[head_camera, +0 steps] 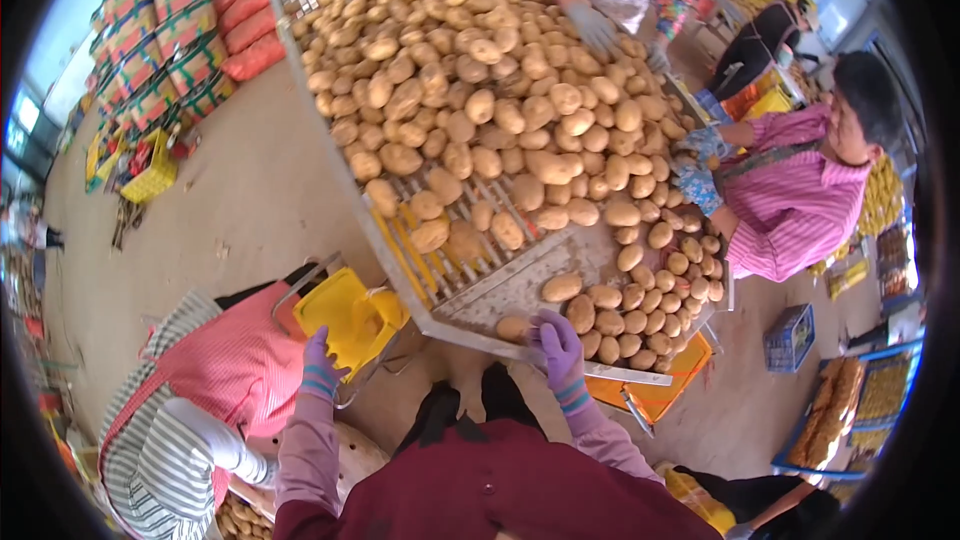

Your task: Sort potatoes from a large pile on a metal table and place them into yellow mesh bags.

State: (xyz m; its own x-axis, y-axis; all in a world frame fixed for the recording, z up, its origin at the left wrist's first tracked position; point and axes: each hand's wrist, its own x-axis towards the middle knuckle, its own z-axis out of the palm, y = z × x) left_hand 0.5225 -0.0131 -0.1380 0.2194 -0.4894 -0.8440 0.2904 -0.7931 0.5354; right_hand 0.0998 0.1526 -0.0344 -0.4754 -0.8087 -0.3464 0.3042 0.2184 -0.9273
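Observation:
A large metal sorting table (480,315) stands before me, heaped with potatoes (480,105). My right hand (561,352), in a purple glove, is at its front rim. The fingertips are beside a single potato (513,328) at that edge, and I cannot tell whether they grip it. More potatoes (609,323) lie just to the right of this hand. My left hand (324,364), also gloved, is raised off the table with its fingers apart and nothing in them. It is next to a yellow plastic container (349,315).
A co-worker in a striped head covering (176,457) bends close on my left. Two others reach into the potatoes, one in a pink shirt (795,202) and one with grey gloves (592,26). An orange crate (664,382) sits below the table's right corner. Stacked sacks (161,37) stand far left.

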